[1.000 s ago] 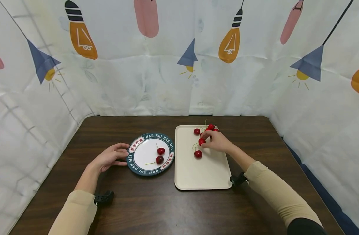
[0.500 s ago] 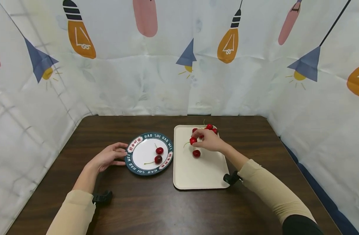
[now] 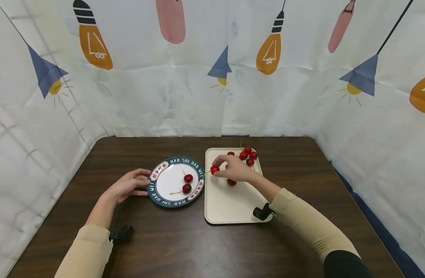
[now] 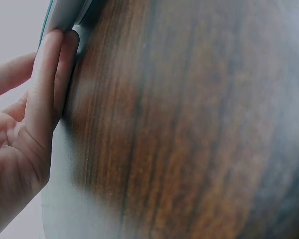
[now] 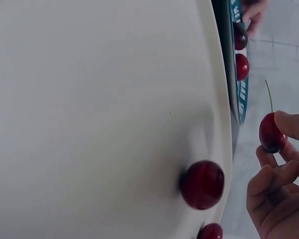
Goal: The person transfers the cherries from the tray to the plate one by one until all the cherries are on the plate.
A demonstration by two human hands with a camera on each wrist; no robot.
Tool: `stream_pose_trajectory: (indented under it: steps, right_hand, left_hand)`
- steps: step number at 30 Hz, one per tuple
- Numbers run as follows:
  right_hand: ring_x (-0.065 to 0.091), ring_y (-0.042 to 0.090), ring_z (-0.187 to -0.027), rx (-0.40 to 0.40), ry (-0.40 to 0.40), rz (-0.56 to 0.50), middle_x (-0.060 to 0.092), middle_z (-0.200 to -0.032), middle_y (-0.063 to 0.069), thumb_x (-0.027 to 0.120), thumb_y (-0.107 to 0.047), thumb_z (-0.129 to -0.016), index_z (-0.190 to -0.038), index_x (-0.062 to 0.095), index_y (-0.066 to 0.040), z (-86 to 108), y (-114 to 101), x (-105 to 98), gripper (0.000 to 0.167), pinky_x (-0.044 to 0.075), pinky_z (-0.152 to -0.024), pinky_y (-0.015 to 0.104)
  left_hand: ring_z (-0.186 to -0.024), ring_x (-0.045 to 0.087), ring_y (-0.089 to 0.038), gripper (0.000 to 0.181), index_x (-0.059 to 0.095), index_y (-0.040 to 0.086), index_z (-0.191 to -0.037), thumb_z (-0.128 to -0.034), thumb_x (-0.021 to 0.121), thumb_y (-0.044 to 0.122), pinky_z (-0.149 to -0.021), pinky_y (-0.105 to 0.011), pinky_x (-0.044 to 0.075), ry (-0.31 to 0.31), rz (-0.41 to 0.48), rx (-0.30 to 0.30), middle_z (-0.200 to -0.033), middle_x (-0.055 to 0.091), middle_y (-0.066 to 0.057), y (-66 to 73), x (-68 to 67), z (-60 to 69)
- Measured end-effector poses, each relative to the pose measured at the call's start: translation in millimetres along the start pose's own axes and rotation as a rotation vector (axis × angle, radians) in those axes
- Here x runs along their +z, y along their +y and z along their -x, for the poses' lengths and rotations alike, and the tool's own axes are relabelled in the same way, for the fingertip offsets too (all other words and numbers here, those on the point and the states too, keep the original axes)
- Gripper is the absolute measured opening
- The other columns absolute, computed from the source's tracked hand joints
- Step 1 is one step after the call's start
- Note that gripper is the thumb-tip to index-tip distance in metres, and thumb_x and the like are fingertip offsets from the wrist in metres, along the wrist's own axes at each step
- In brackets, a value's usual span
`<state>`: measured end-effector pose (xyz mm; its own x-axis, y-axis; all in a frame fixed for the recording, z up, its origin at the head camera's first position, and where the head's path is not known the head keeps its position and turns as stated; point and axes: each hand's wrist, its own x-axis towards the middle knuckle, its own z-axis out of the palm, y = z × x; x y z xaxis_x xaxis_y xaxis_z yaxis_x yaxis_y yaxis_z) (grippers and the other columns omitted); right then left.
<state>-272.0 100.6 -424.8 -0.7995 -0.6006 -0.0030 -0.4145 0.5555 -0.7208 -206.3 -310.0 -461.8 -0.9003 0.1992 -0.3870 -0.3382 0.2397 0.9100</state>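
My right hand point(image 3: 237, 169) pinches a red cherry point(image 3: 214, 169) between thumb and fingertips, above the left edge of the cream tray point(image 3: 234, 208). In the right wrist view the pinched cherry point(image 5: 270, 132) has its thin green stem pointing up. My left hand point(image 3: 129, 186) touches the left rim of a round plate point(image 3: 156, 196) with extended fingers. The left wrist view shows those fingers point(image 4: 46, 74) against the plate's edge. Two cherries, one bright point(image 3: 188, 178) and one darker point(image 3: 187, 188), lie on the plate's white middle.
Several cherries point(image 3: 244, 155) lie grouped at the tray's far right corner. Another cherry point(image 3: 231, 182) sits partly hidden under my right hand. Plate and tray stand side by side on a dark wooden table point(image 3: 156, 243). A patterned curtain point(image 3: 143, 100) hangs behind it.
My right hand has carried the pinched cherry leftward across the tray, from near the grouped cherries to the tray's left edge. The left hand and plate keep their places.
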Motion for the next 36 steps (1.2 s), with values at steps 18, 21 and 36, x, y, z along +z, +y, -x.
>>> stream_pose_trajectory:
  steps: [18, 21, 36]
  right_hand:
    - [0.063, 0.025, -0.104, -0.085, -0.024, -0.01, 0.069, -0.105, -0.001, 0.081, -0.021, -0.089, -0.114, 0.071, -0.012, -16.5, -15.1, 26.1, 0.028, 0.052, -0.09, 0.032]
    - [0.061, 0.023, -0.102, -0.082, -0.037, -0.018, 0.069, -0.105, -0.003, 0.08, -0.022, -0.089, -0.113, 0.07, -0.014, -18.3, -16.5, 31.6, 0.027, 0.052, -0.086, 0.032]
    - [0.063, 0.02, -0.098, -0.1, -0.052, 0.028, 0.07, -0.101, -0.003, 0.082, -0.022, -0.088, -0.112, 0.07, -0.011, -27.9, -24.4, 49.8, 0.029, 0.047, -0.077, 0.026]
  left_hand:
    - [-0.101, 0.063, -0.022, 0.058, 0.028, -0.003, -0.154, -0.1054, 0.057, 0.011, -0.088, -0.043, 0.06, 0.003, -0.001, -0.005, -0.133, 0.048, -0.027, 0.2, 0.7, 0.0]
    - [-0.101, 0.063, -0.022, 0.059, 0.028, -0.004, -0.154, -0.1054, 0.057, 0.011, -0.088, -0.043, 0.06, 0.001, -0.001, -0.003, -0.133, 0.048, -0.027, 0.0, 0.6, -0.3]
    - [-0.102, 0.063, -0.022, 0.058, 0.028, -0.003, -0.154, -0.1059, 0.057, 0.011, -0.088, -0.043, 0.06, 0.003, 0.001, -0.005, -0.134, 0.046, -0.027, 0.0, 0.9, -0.2]
